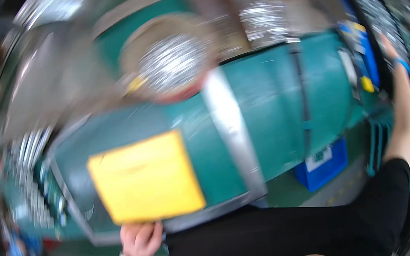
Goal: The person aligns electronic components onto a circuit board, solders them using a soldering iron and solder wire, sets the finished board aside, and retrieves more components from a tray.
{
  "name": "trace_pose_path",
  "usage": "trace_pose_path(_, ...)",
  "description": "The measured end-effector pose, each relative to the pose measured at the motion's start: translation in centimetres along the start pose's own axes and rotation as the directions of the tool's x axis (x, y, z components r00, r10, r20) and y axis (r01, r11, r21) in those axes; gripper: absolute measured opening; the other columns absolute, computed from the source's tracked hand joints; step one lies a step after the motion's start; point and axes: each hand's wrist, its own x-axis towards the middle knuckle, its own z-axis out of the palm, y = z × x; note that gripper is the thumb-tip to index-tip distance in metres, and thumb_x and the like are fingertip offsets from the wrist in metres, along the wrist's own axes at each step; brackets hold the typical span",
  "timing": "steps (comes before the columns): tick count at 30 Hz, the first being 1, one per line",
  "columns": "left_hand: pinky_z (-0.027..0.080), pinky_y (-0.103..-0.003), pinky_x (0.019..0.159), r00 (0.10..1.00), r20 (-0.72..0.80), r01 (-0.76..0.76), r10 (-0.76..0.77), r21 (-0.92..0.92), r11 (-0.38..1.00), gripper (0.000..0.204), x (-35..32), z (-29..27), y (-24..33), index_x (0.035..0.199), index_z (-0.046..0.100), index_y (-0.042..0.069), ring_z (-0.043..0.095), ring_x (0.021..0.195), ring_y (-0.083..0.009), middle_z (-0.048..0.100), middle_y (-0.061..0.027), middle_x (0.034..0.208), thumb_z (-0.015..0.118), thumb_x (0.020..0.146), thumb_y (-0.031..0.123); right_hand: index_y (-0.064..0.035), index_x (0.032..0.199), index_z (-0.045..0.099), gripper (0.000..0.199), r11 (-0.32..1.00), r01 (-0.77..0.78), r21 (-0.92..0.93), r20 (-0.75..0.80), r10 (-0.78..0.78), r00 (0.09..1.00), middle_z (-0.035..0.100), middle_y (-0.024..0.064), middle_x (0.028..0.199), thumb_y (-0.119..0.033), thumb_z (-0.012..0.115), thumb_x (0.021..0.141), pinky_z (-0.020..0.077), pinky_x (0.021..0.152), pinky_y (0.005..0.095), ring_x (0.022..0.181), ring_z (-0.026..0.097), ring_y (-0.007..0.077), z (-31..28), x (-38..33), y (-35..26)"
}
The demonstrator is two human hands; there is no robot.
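Note:
At the near edge of the green bench, my left hand (139, 240) has its fingers curled at the near edge of a flat yellow sheet or board (146, 178). The thumb side is partly hidden, and a watch is on that wrist. Far out to the right, my right hand (388, 47) reaches to a black tray (374, 4) of shiny metal parts; a blue band circles its wrist. Motion blur smears those fingers. Past the yellow sheet stands a round tan container (127, 60) filled with shiny metal pieces (174, 61).
The green bench top (269, 103) carries a metal strip (234, 129) and a dark strap (301, 88). Behind are boxes with metal parts (266, 20). Blue and yellow bins (365, 58) stand at right. A blue crate (323, 169) sits below the bench, near a teal stool (374, 141).

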Motion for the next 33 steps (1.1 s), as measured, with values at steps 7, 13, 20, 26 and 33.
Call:
trace_pose_path(7, 0.047, -0.030, 0.068, 0.986, -0.159, -0.045, 0.054, 0.056, 0.997, 0.027, 0.3, 0.7, -0.6, 0.094, 0.068, 0.014, 0.051, 0.082, -0.0159, 0.054, 0.0018, 0.091, 0.074, 0.070, 0.005, -0.0039, 0.123, 0.054, 0.045, 0.938, -0.345, 0.027, -0.292, 0.337, 0.895, 0.059, 0.0161, 0.118, -0.029, 0.062, 0.086, 0.0404, 0.096, 0.0367, 0.111, 0.054, 0.0271, 1.0, 2.1, 7.3)
trace_pose_path(13, 0.044, -0.028, 0.068, 0.972, -0.226, -0.042, 0.061, 0.088, 0.995, 0.025, 0.0, 1.4, -0.6, 0.092, 0.066, 0.015, 0.050, 0.083, -0.0146, 0.053, 0.0035, 0.091, 0.075, 0.071, 0.007, -0.0052, 0.104, 0.064, 0.036, 0.931, -0.358, 0.075, -0.592, 0.331, 0.735, 0.064, 0.0104, 0.086, -0.030, 0.073, 0.079, 0.0494, 0.066, 0.0358, 0.075, 0.060, 0.0202, 0.5, -0.6, 10.6)
trace_pose_path(20, 0.045, -0.029, 0.071, 0.971, -0.236, -0.014, 0.038, 0.104, 0.994, 0.020, -0.4, 1.8, -0.2, 0.091, 0.067, 0.015, 0.051, 0.086, -0.0139, 0.055, 0.0035, 0.094, 0.072, 0.072, 0.009, -0.0068, 0.110, 0.062, 0.040, 0.353, -0.256, 0.900, -0.153, 0.805, 0.574, 0.060, 0.0096, 0.108, -0.032, 0.075, 0.081, 0.0526, 0.066, 0.0352, 0.088, 0.057, 0.0234, -3.4, -4.8, 7.2)
trace_pose_path(26, 0.046, -0.035, 0.085, 0.983, -0.181, -0.005, 0.010, 0.028, 1.000, 0.031, 0.4, 0.6, -0.4, 0.102, 0.067, 0.015, 0.054, 0.103, -0.0184, 0.059, 0.0004, 0.116, 0.070, 0.071, 0.017, -0.0085, 0.107, 0.061, 0.030, 0.265, 0.009, 0.964, -0.195, 0.682, 0.705, 0.054, 0.0085, 0.101, -0.023, 0.073, 0.085, 0.0543, 0.060, 0.0294, 0.085, 0.055, 0.0190, -10.9, -6.6, 2.1)
trace_pose_path(33, 0.034, -0.054, 0.108, 0.972, 0.041, 0.231, -0.230, -0.024, 0.973, 0.069, 1.7, 0.0, -0.2, 0.137, 0.054, 0.015, 0.035, 0.136, -0.0436, 0.044, -0.0095, 0.148, 0.058, 0.085, 0.060, -0.0075, 0.125, 0.054, 0.039, 0.305, 0.250, 0.919, -0.373, 0.464, 0.803, 0.060, 0.0095, 0.109, -0.014, 0.068, 0.089, 0.0518, 0.077, 0.0313, 0.101, 0.061, 0.0217, -16.7, -13.9, -16.0)
